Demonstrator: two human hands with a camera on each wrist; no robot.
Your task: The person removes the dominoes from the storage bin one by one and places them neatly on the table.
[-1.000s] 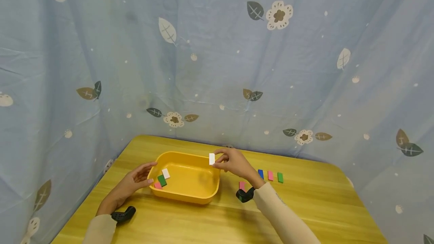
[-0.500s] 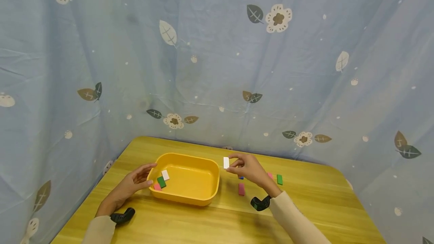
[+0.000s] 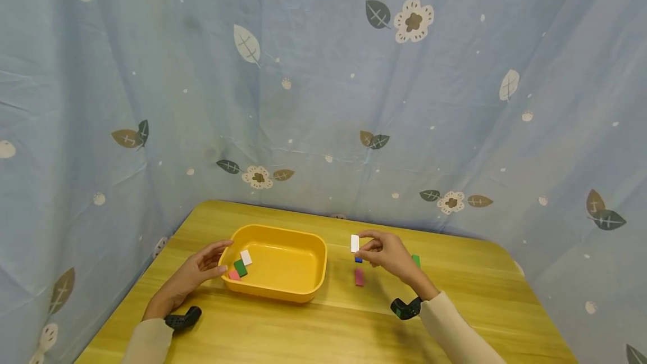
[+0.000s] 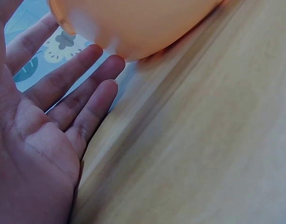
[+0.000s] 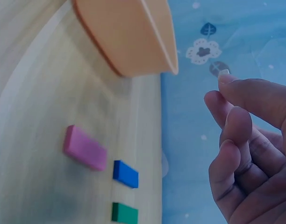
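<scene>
In the head view my right hand [image 3: 386, 254] pinches a small white rectangular block [image 3: 355, 244] between thumb and fingers. It is held right of the yellow basin [image 3: 323, 263], above a blue block [image 3: 358, 259] and a pink block [image 3: 359, 277]. My left hand [image 3: 189, 277] rests with loosely extended fingers at the basin's left rim. The left wrist view shows fingertips of the left hand [image 4: 45, 121] against the basin's outer wall [image 4: 147, 28]. White [image 3: 246, 257], green [image 3: 240, 268] and pink [image 3: 235, 276] blocks lie inside the basin's left end.
Behind the right hand, a green block [image 3: 416, 260] on the table [image 3: 283, 330] is partly covered. Pink [image 5: 85, 148], blue [image 5: 125, 173] and green [image 5: 125, 213] blocks show in the right wrist view. A patterned blue curtain [image 3: 313, 100] hangs behind the table.
My right hand has moved right with the white block, from above the basin's right rim to over the table beside it. The left hand has stayed at the basin.
</scene>
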